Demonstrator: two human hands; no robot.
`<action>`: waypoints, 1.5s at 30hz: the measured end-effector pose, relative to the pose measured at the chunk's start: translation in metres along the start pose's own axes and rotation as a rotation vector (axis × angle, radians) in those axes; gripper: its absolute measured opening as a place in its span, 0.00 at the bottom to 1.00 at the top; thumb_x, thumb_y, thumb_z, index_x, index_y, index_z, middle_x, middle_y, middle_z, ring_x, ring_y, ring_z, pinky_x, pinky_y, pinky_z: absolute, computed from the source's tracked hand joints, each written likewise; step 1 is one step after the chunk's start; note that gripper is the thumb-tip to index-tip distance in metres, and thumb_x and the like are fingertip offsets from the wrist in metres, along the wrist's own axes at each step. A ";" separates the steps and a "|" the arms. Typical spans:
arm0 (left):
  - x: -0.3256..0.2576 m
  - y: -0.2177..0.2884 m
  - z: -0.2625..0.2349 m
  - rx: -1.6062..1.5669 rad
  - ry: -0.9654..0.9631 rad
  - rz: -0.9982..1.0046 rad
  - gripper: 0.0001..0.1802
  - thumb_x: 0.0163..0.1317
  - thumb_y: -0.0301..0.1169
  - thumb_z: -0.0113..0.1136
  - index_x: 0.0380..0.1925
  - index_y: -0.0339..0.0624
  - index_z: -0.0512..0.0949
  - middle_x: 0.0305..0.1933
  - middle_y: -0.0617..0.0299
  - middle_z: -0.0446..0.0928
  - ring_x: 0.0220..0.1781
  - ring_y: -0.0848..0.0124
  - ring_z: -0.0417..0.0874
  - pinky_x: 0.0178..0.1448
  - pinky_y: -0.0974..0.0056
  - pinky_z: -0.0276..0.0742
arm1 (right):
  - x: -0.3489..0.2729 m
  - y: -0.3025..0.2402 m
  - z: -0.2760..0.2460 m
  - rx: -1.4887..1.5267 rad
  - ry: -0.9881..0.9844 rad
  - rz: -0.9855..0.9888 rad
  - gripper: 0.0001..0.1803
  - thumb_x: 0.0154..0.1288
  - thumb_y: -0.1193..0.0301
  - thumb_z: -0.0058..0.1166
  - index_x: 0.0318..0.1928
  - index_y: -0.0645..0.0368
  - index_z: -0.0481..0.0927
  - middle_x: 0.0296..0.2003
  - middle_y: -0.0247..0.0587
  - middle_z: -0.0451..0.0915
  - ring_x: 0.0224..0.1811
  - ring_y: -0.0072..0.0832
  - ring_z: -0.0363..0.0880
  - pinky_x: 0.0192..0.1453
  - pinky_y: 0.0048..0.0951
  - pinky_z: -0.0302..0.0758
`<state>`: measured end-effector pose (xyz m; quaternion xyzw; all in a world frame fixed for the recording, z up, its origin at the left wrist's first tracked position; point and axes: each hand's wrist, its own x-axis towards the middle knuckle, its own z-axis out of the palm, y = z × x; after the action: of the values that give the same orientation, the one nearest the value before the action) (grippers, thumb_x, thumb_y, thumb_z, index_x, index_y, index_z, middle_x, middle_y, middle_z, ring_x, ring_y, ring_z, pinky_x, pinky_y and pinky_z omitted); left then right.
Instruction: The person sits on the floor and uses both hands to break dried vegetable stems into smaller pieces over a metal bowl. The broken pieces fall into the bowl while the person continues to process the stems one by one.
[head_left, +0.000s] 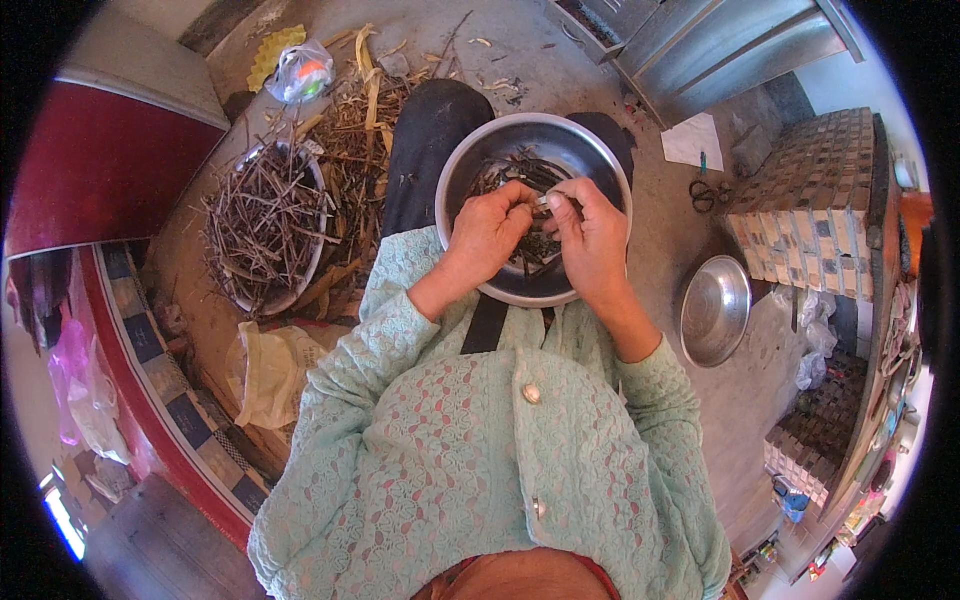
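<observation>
I read the steel bowl [455,175] as resting on the lap so that trimmed pieces drop straight into it. The left hand [487,235] and right hand [592,235] meet above its centre, fingers pinching a thin stem [541,201] between them. A basin of dark stems [265,225] sits on the floor at 9 o'clock, within reach; an empty steel bowl [715,310] lies at 4 o'clock.

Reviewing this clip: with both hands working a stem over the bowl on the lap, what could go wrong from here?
The steel bowl rests on the knees, unsteadied by either hand, so it might tip. The left hand and right hand pinch one thin stem; it may snap. Scraps could miss the bowl and join the floor litter.
</observation>
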<state>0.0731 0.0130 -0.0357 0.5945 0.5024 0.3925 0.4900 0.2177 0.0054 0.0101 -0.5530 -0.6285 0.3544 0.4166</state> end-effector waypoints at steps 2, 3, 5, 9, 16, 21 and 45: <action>0.000 0.000 0.000 0.040 0.014 0.005 0.10 0.57 0.30 0.50 0.35 0.37 0.78 0.27 0.47 0.78 0.32 0.53 0.82 0.37 0.57 0.75 | -0.002 0.003 0.001 -0.032 -0.004 -0.009 0.03 0.64 0.76 0.51 0.36 0.63 0.73 0.26 0.46 0.76 0.23 0.30 0.80 0.28 0.29 0.74; 0.000 0.000 -0.001 0.056 0.015 0.001 0.11 0.57 0.30 0.50 0.35 0.37 0.78 0.28 0.47 0.78 0.33 0.51 0.81 0.38 0.56 0.75 | -0.002 0.004 0.002 -0.047 -0.007 -0.013 0.03 0.64 0.76 0.51 0.36 0.63 0.73 0.26 0.47 0.76 0.23 0.31 0.81 0.28 0.29 0.74; 0.000 0.003 -0.002 0.090 0.024 0.001 0.11 0.55 0.29 0.50 0.34 0.37 0.78 0.29 0.46 0.78 0.35 0.50 0.81 0.39 0.55 0.75 | -0.002 0.003 0.002 -0.050 -0.008 -0.028 0.03 0.64 0.77 0.51 0.35 0.64 0.73 0.27 0.47 0.76 0.23 0.31 0.81 0.28 0.29 0.75; 0.000 0.004 -0.002 0.128 0.046 -0.001 0.10 0.54 0.28 0.49 0.33 0.36 0.77 0.29 0.45 0.78 0.35 0.49 0.81 0.39 0.55 0.75 | -0.003 0.000 0.003 -0.057 -0.008 -0.060 0.03 0.64 0.77 0.50 0.35 0.64 0.73 0.27 0.47 0.76 0.23 0.31 0.81 0.28 0.29 0.75; 0.000 0.000 -0.002 0.063 0.037 -0.038 0.10 0.53 0.26 0.48 0.31 0.35 0.77 0.25 0.47 0.77 0.29 0.55 0.81 0.36 0.58 0.74 | -0.004 0.003 0.004 -0.096 0.013 -0.121 0.02 0.63 0.78 0.51 0.36 0.64 0.73 0.26 0.45 0.74 0.22 0.29 0.80 0.27 0.27 0.74; -0.003 0.003 -0.003 -0.159 0.006 -0.054 0.09 0.57 0.28 0.51 0.31 0.33 0.76 0.21 0.59 0.74 0.24 0.75 0.73 0.31 0.68 0.70 | -0.001 -0.005 -0.006 -0.036 0.063 -0.131 0.01 0.64 0.79 0.50 0.35 0.64 0.72 0.26 0.43 0.73 0.23 0.27 0.79 0.26 0.25 0.75; -0.004 0.005 -0.005 -0.258 -0.092 -0.087 0.05 0.59 0.25 0.51 0.31 0.35 0.75 0.22 0.66 0.72 0.26 0.81 0.71 0.32 0.72 0.69 | -0.003 -0.004 -0.014 -0.040 0.019 -0.109 0.02 0.63 0.79 0.52 0.35 0.63 0.73 0.26 0.44 0.74 0.23 0.28 0.79 0.27 0.26 0.73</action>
<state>0.0689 0.0099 -0.0296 0.5216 0.4501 0.4044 0.6015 0.2290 0.0014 0.0185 -0.5294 -0.6607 0.3132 0.4303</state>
